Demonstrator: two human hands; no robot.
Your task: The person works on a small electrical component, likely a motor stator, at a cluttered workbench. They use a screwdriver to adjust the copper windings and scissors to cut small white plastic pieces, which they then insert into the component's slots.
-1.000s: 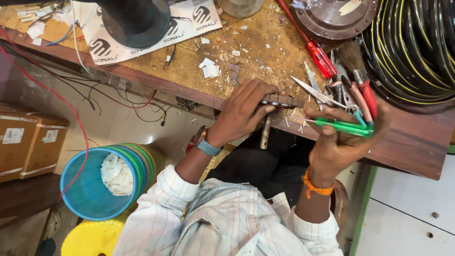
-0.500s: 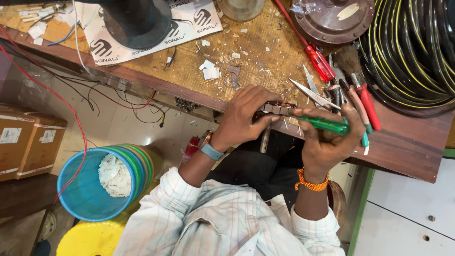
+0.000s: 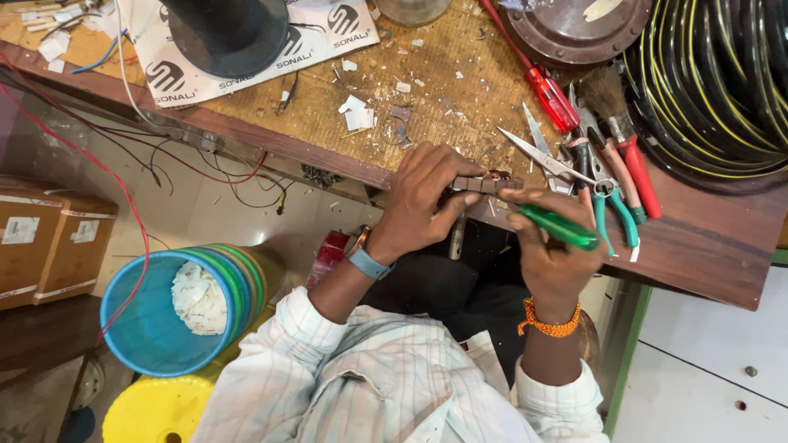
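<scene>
My left hand (image 3: 423, 201) grips a small brown metal part (image 3: 484, 184) with a copper winding, held at the near edge of the wooden workbench (image 3: 706, 246). My right hand (image 3: 550, 258) is closed around a green-handled screwdriver (image 3: 558, 226), whose tip end points toward that part. Both hands are close together, just over the bench edge. A blue band sits on my left wrist and an orange thread band on my right wrist.
Scissors (image 3: 538, 154), a red screwdriver (image 3: 548, 94), a brush, red-handled and green-handled pliers (image 3: 616, 205) lie right of the hands. A coil of black and yellow wire (image 3: 722, 82) fills the far right. A blue bucket (image 3: 152, 316) and cardboard boxes (image 3: 49, 238) stand on the floor.
Both hands have drawn closer together and shifted slightly toward the bench. The green screwdriver has swung from lying level to angled toward the metal part.
</scene>
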